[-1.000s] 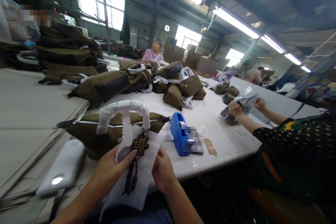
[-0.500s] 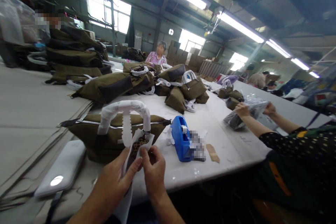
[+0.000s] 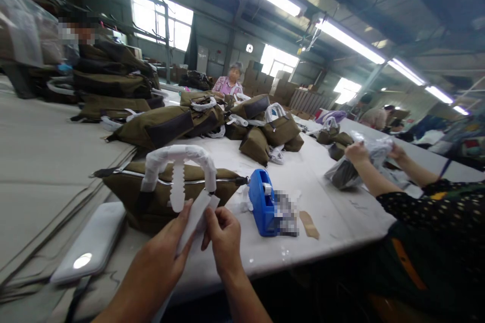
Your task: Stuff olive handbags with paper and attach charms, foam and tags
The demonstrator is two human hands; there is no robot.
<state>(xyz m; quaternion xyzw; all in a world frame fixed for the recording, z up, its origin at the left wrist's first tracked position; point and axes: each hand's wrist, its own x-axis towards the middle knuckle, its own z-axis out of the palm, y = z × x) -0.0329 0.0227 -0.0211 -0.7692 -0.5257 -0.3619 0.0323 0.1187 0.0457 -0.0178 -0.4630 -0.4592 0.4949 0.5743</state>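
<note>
Item: white wrapping sheet (image 3: 195, 217), folded into a strip, at the near edge of the table (image 3: 333, 212), just before an olive handbag (image 3: 166, 194). Left hand (image 3: 161, 262) and right hand (image 3: 223, 239): fingers of both pinched closed on the strip. Blue tape dispenser (image 3: 261, 202) just right.
</note>
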